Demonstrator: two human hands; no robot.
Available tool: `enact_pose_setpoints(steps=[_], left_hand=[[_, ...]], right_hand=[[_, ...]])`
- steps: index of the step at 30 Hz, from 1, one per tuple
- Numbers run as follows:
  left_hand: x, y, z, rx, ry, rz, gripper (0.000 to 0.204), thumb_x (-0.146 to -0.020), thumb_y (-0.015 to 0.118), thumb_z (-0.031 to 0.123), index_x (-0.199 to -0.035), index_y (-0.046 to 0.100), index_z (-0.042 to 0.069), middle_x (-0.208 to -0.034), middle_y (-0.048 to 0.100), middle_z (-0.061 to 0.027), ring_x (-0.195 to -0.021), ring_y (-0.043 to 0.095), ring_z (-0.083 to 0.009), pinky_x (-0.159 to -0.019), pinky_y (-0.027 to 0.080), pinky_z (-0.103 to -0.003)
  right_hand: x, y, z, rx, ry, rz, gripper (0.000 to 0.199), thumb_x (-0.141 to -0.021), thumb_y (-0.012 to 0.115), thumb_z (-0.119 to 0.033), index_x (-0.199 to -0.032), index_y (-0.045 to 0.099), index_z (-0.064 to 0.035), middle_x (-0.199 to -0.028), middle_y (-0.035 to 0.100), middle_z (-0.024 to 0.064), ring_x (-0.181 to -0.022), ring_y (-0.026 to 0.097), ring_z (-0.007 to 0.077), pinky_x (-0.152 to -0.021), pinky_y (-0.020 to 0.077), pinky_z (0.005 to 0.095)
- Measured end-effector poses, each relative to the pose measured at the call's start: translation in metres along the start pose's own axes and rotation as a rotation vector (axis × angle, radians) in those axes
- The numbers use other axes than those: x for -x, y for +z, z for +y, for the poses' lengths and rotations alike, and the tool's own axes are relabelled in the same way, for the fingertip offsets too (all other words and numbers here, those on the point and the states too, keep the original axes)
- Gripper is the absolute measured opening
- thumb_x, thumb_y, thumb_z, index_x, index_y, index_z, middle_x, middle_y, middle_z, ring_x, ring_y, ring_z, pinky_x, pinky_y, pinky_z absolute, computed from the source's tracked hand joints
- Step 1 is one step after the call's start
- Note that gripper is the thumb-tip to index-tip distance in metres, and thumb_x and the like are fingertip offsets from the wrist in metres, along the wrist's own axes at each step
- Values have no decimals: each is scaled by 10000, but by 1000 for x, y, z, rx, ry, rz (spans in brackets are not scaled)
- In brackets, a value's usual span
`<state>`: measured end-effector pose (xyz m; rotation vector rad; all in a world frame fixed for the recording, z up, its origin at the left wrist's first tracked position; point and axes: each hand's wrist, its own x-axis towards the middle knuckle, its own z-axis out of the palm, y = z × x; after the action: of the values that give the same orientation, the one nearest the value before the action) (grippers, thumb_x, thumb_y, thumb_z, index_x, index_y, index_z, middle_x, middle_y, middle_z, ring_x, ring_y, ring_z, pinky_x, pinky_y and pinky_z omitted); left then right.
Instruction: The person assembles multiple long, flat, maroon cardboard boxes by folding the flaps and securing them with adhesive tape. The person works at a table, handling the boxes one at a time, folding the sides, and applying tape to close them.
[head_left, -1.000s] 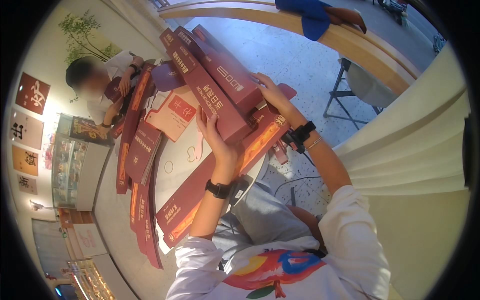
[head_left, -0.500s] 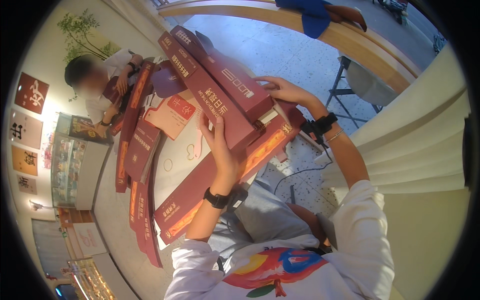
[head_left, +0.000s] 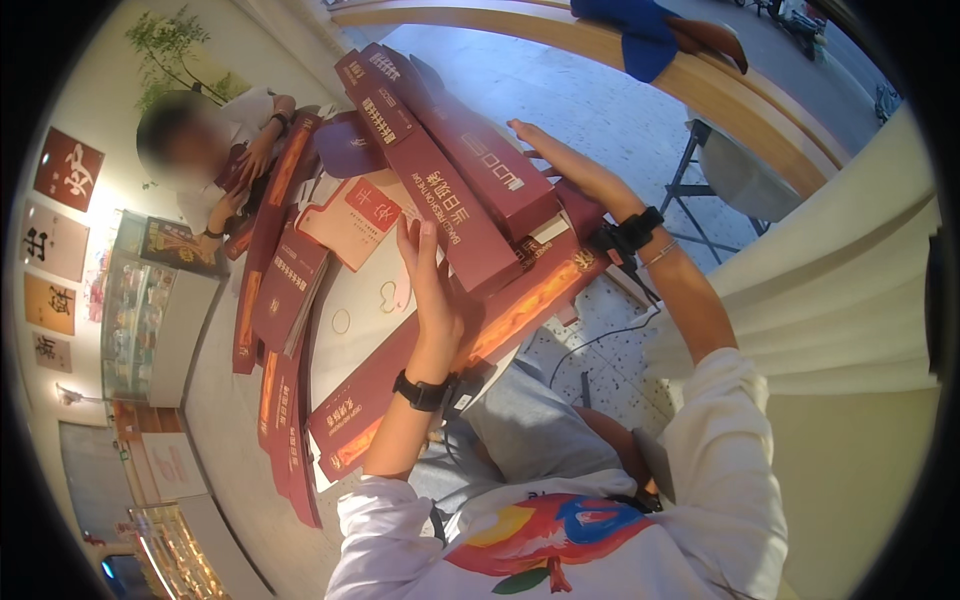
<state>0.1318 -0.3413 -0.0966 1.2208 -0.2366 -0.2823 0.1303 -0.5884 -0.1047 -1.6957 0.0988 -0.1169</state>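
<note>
Left hand (head_left: 432,300) flat against the long maroon box (head_left: 440,185), right hand (head_left: 535,135) fingers spread on its far side, box held assembled, flat sleeves (head_left: 285,290) waiting unfolded nearby.

Single head cam, wide fisheye, worn on the person's head and looking steeply down and forward. Close range: both forearms enter from the lower edge, left hand (head_left: 432,300) and right hand (head_left: 540,140) on the boxes (head_left: 450,185) near frame centre. Own torso fills the bottom. Counter (head_left: 350,320) runs away up-left toward a second person (head_left: 215,150). Straight edges bow near the dark rim.
</note>
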Motion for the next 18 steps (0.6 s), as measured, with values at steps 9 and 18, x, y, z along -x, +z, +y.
enact_pose_setpoints(steps=[9, 18], left_hand=[[72, -69, 57, -729, 150, -264, 911, -830, 700, 349, -1524, 159, 114, -1519, 267, -193, -1416, 255, -308, -1143, 196, -456], [123, -165, 61, -1713, 184, -349, 1127, -596, 816, 501, -1496, 256, 120, -1486, 280, -234, -1390, 249, -403, -1116, 204, -551]], right_hand=[[61, -7, -2, 248, -168, 422, 652, -968, 438, -507, -1410, 394, -30, -1424, 414, 209, -1342, 372, 309, -1091, 302, 414], [97, -43, 74, 513, 77, 346, 611, -894, 624, -394, -1360, 465, -33, -1358, 484, 199, -1197, 517, 298, -987, 428, 399]])
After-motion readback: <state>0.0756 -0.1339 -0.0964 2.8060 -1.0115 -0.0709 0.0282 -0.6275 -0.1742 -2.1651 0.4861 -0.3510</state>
